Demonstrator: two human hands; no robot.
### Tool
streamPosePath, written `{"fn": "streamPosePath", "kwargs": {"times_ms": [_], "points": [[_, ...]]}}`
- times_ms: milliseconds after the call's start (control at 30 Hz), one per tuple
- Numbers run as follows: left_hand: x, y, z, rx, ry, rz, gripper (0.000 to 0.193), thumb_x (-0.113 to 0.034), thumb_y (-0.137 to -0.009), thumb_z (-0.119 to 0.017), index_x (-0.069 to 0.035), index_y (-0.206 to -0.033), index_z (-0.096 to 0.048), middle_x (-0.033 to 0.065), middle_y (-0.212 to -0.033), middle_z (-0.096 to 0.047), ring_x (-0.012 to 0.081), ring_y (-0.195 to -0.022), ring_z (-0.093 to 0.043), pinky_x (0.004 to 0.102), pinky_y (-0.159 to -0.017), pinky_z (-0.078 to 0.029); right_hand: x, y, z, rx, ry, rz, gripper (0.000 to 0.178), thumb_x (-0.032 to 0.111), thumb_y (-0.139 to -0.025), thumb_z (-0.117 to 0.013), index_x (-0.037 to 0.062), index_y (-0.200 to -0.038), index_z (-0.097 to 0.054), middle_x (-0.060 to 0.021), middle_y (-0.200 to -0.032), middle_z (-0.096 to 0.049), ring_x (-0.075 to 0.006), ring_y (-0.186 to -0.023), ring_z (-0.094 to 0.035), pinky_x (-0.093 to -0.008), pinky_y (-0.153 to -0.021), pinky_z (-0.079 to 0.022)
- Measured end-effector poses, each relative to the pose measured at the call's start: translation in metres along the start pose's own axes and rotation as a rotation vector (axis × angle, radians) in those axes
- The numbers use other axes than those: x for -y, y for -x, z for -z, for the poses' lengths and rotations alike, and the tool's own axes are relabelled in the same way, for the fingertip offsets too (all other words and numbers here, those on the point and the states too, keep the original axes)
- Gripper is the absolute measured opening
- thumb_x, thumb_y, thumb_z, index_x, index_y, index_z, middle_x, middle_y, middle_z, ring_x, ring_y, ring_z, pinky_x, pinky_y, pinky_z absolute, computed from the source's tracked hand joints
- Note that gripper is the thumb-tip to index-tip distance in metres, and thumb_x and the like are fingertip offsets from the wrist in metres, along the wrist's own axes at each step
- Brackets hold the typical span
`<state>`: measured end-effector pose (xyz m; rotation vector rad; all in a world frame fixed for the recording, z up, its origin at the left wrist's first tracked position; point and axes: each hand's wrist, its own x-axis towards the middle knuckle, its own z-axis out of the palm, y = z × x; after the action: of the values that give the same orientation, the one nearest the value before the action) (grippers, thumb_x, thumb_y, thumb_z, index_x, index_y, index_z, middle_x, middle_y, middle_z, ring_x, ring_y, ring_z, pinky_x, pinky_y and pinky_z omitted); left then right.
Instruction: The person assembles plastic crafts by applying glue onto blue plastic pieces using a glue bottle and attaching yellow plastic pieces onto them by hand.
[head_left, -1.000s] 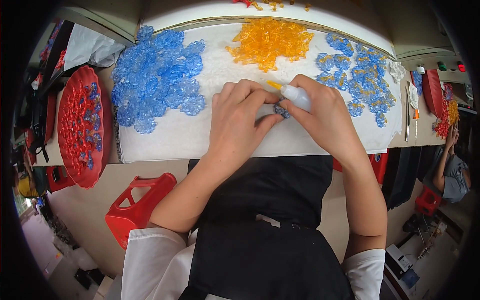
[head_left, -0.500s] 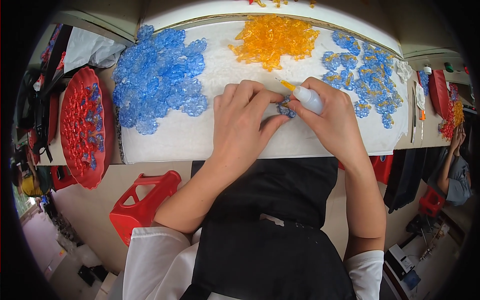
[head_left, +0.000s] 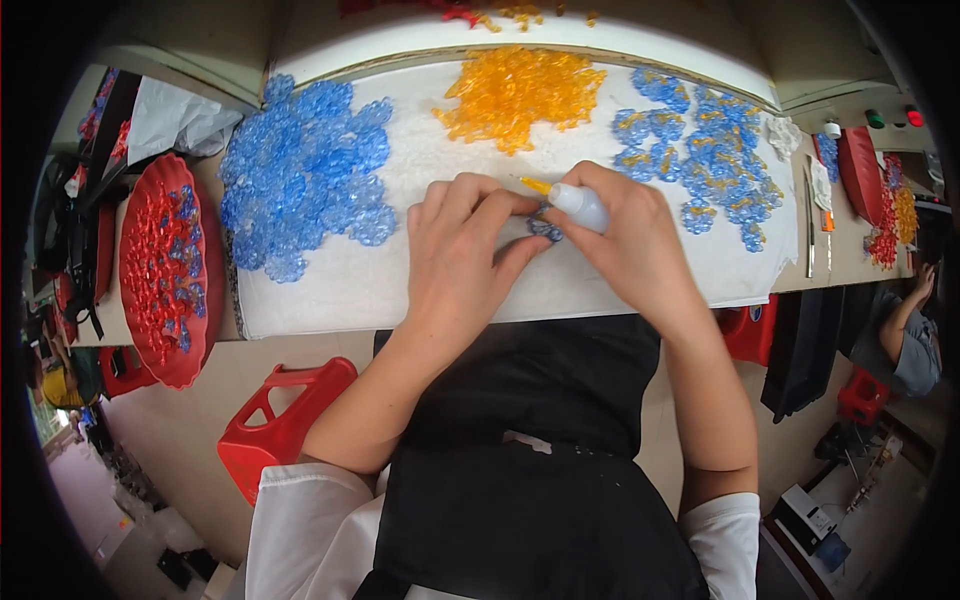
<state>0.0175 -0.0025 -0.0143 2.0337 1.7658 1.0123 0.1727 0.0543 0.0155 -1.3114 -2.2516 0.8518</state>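
A small blue translucent flower-shaped piece sits low over the white cloth, between my two hands. My left hand pinches its left side with thumb and forefinger. In my right hand is a small translucent squeeze bottle, tilted, its yellow nozzle pointing up and left, away from the piece. The right fingertips also meet the piece's right side; exactly how they touch it is hidden.
A heap of blue pieces lies left, orange pieces at the back, blue-and-orange pieces right. Beyond the cloth's left edge stands a red scalloped tray of red and blue pieces. A red stool is below; another person sits far right.
The whole view has shifted, so the table and hands appear farther left and slightly lower. Both hands keep their hold on the piece and bottle, with little visible movement against the cloth.
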Motion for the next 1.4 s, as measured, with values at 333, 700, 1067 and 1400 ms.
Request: {"fn": "streamPosePath", "kwargs": {"times_ms": [333,700,1067,1400], "points": [[-0.042,-0.038,-0.040,-0.040,-0.051,-0.165,0.028,-0.021,-0.067,-0.071,-0.010,-0.089,-0.058,0.0045,-0.087,-0.049,0.0214,-0.087,-0.048,0.0338,-0.074,-0.034,-0.022,0.065,0.002,-0.515,-0.604,-0.275,0.012,-0.002,-0.080,-0.060,-0.0015,-0.092,-0.057,-0.0021,-0.079,-0.053,-0.0090,-0.073,-0.047,-0.0197,-0.069,-0.038],[0.060,-0.052,0.051,-0.250,-0.537,0.067,0.030,-0.020,-0.067,-0.071,-0.008,-0.093,-0.062,0.0059,-0.094,-0.055,0.0231,-0.092,-0.049,0.0356,-0.078,-0.035,-0.049,0.078,-0.001,-0.449,-0.517,-0.242,0.012,0.002,-0.082,-0.059,-0.0020,-0.092,-0.055,-0.0045,-0.082,-0.051,-0.0123,-0.077,-0.045,-0.0229,-0.073,-0.038],[0.055,-0.040,0.055,-0.164,-0.207,0.066,0.009,-0.004,-0.071,-0.062,-0.007,-0.079,-0.063,0.0093,-0.088,-0.063,0.0257,-0.088,-0.058,0.0382,-0.070,-0.047,-0.037,0.082,0.000,-0.429,-0.569,-0.264,0.011,0.003,-0.082,-0.059,0.0001,-0.091,-0.054,-0.0018,-0.080,-0.047,-0.0071,-0.065,-0.041,-0.0188,-0.055,-0.032],[0.046,-0.008,0.035,0.202,0.236,-0.263,0.027,0.004,-0.067,-0.060,-0.011,-0.088,-0.067,0.0079,-0.094,-0.058,0.0239,-0.091,-0.056,0.0321,-0.081,-0.044,-0.033,0.074,-0.006,-0.277,-0.765,-0.061,0.050,-0.006,-0.071,-0.044,-0.0002,-0.120,-0.034,-0.0126,-0.109,-0.040,-0.0166,-0.093,-0.043,-0.0272,-0.081,-0.039]]}}
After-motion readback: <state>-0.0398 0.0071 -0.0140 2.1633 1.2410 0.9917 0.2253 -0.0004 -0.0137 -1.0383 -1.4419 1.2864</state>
